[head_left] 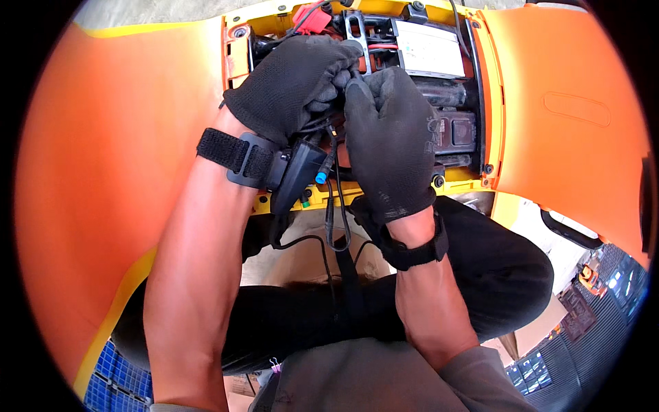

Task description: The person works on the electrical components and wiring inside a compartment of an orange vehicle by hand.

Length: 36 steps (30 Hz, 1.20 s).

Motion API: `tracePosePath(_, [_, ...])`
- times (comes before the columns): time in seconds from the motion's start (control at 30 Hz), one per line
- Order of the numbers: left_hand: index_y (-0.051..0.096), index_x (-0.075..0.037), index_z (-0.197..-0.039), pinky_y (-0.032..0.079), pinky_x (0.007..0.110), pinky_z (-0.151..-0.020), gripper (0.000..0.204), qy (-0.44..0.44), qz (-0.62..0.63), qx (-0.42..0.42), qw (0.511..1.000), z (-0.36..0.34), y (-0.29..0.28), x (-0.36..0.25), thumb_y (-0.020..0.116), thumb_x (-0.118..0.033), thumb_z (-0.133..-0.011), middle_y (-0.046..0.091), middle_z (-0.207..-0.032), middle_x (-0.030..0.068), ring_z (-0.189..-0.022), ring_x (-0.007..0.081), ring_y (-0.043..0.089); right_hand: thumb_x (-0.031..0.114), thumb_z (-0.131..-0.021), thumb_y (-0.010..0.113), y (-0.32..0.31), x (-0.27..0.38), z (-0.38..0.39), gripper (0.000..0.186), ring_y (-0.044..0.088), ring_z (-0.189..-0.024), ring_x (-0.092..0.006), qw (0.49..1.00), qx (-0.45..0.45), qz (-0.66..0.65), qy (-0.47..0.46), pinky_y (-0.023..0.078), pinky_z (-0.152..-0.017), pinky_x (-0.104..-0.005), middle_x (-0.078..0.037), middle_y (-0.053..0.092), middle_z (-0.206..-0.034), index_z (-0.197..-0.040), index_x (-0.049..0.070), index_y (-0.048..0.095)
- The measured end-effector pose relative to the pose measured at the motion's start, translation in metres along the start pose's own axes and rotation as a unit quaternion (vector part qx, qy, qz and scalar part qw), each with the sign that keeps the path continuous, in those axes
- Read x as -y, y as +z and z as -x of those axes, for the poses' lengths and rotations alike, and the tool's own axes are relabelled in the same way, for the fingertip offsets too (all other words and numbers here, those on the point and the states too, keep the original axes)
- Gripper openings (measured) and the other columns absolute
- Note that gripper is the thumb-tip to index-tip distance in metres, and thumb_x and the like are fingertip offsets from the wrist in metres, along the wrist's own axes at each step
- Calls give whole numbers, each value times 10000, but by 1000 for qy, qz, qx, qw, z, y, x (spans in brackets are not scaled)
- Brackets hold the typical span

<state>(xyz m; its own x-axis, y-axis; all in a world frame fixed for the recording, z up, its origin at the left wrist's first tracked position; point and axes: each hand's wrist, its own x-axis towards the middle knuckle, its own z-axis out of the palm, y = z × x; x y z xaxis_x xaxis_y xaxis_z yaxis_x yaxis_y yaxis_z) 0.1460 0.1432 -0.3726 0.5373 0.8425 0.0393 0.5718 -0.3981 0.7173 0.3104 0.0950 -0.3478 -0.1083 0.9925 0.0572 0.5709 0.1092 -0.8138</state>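
Note:
My left hand [292, 88] and my right hand [390, 137], both in black knit gloves, meet over an open bay in an orange and yellow body. Their fingers are pinched together, fingertip to fingertip, on what looks like a black cable; the gloves hide most of it. Below them hang loose black cables [331, 206], one ending in a blue connector [321, 177]. A metal bracket with slots [357, 34] stands just beyond my fingertips. To its right lies a silver box with a white label [429, 49]. Strapped devices sit on both wrists, a black one [298, 175] on the left.
Smooth orange panels [137, 151] flank the bay, with a yellow frame edge [460, 185] on the near side. A red cap [312, 19] is at the bay's far left. My bent legs [494, 268] are close below. Cardboard [539, 323] and blue crates [120, 371] lie on the floor.

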Motion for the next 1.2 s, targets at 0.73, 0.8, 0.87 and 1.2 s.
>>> tracePosePath(0.73, [637,-11,-1178,501,379,-953,378,-5,38,-40,998,0,8,5,648,-186,-842,663,-1144,186,-1064,315,648,174,-937,608,2,-4,2,201,548,-568,-109,995,6,-30,93,445,-520,-279,-55,602,-657,-820,11,605])
tracePosePath(0.8, [641,-13,-1171,503,373,-951,364,20,44,-51,998,1,6,8,638,-158,-838,663,-1151,183,-1064,307,651,210,-921,619,0,-2,2,258,582,-637,-379,987,32,-76,141,442,-585,-455,-196,579,-694,-815,-12,541])
tracePosePath(0.87, [624,-20,-1202,500,369,-955,372,-10,66,-36,997,4,6,7,618,-117,-843,664,-1157,175,-1070,307,648,201,-926,612,-6,0,8,236,594,-621,-297,976,51,-122,172,460,-584,-415,-165,600,-695,-846,-16,563])
tracePosePath(1.2, [588,-17,-1221,483,416,-964,405,-96,179,-16,979,3,5,5,649,-195,-863,659,-1157,167,-1089,338,627,27,-933,528,-26,5,9,221,633,-784,-115,896,58,-389,206,537,-707,-253,-114,667,-1011,-1139,-33,581])
